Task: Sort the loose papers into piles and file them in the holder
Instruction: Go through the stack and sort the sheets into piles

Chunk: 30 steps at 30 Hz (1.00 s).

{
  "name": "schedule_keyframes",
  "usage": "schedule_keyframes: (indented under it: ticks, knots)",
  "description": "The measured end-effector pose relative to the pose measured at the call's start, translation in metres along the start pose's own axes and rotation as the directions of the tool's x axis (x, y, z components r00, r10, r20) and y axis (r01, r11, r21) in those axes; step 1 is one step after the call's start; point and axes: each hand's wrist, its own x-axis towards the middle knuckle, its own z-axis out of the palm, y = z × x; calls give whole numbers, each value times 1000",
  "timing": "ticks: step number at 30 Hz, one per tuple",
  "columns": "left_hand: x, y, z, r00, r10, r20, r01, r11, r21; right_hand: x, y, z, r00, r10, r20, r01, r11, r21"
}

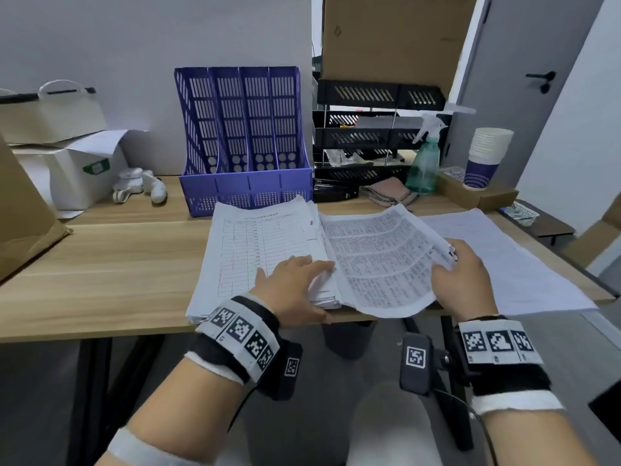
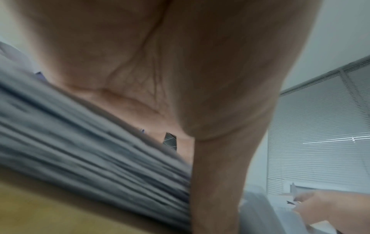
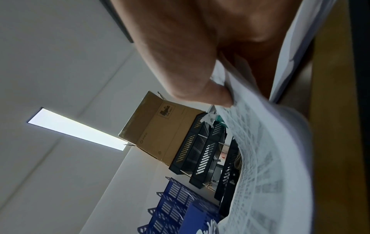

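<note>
Evidently early: the blue file holder (image 1: 245,142) stands empty behind the paper stack (image 1: 262,250), left hand (image 1: 295,287) flat on it, right hand (image 1: 463,277) fingers pinching one printed sheet (image 1: 379,260).

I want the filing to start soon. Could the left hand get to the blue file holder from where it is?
Probably yes: the left hand lies flat on the paper stack, and the blue file holder stands open-topped just behind it, nothing between.
</note>
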Motion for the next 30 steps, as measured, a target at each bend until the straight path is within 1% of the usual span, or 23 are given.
schedule_keyframes:
  ticks: [3, 5, 6, 7, 8, 9, 10, 11, 12, 13, 14, 15, 16, 18, 21, 24, 29, 30]
  knots:
    - [-2, -12, -1, 1000, 20, -20, -21, 999, -24, 3, -2, 1, 1000, 12, 27, -11, 999, -45]
    - [-6, -16, -3, 999, 23, -39, -25, 999, -31, 2, -5, 1, 1000, 27, -11, -28, 989, -147]
    - [-9, -19, -6, 999, 11, -46, -13, 999, -46, -2, -7, 3, 998, 5, -63, -19, 975, -221]
    - [-13, -23, -10, 999, -13, -53, 9, 997, -75, -7, -12, 4, 992, -48, -114, 15, 961, -276]
    - [-17, -29, -15, 997, -51, -62, 44, 992, -115, -14, -19, 9, 984, -118, -133, 75, 954, -291]
    - [-23, -37, -21, 992, -99, -76, 86, 983, -160, -20, -28, 15, 980, -174, -95, 144, 954, -264]
    - [-28, -47, -27, 983, -155, -98, 132, 969, -208, -28, -40, 24, 978, -208, 1, 205, 961, -186]
    - [-34, -57, -33, 967, -222, -124, 185, 949, -254, -35, -52, 35, 966, -220, 135, 233, 968, -96]
    - [-39, -67, -38, 944, -296, -147, 244, 924, -293, -41, -63, 48, 938, -210, 275, 228, 973, -33]
    - [-44, -77, -41, 913, -374, -164, 307, 894, -327, -45, -73, 61, 900, -190, 393, 212, 977, -13]
    - [-48, -87, -43, 880, -444, -169, 365, 860, -358, -48, -82, 73, 863, -163, 478, 202, 979, -31]
    - [-52, -95, -43, 853, -495, -168, 406, 830, -383, -50, -89, 84, 842, -135, 522, 201, 977, -70]
    - [-55, -101, -42, 835, -525, -166, 428, 809, -404, -51, -94, 92, 838, -116, 533, 202, 974, -107]
    - [-60, -109, -38, 821, -545, -170, 430, 786, -444, -53, -97, 103, 843, -102, 527, 210, 966, -150]
    - [-67, -118, -35, 820, -541, -187, 406, 779, -478, -58, -100, 113, 820, -104, 562, 230, 961, -157]
    - [-71, -130, -31, 791, -568, -230, 368, 740, -563, -61, -104, 119, 810, -121, 574, 253, 955, -157]
    - [-72, -136, -29, 732, -616, -290, 286, 665, -690, -62, -97, 126, 842, -124, 524, 274, 937, -219]
    - [-71, -135, -29, 736, -609, -295, 256, 654, -712, -61, -96, 126, 844, -123, 521, 267, 941, -209]
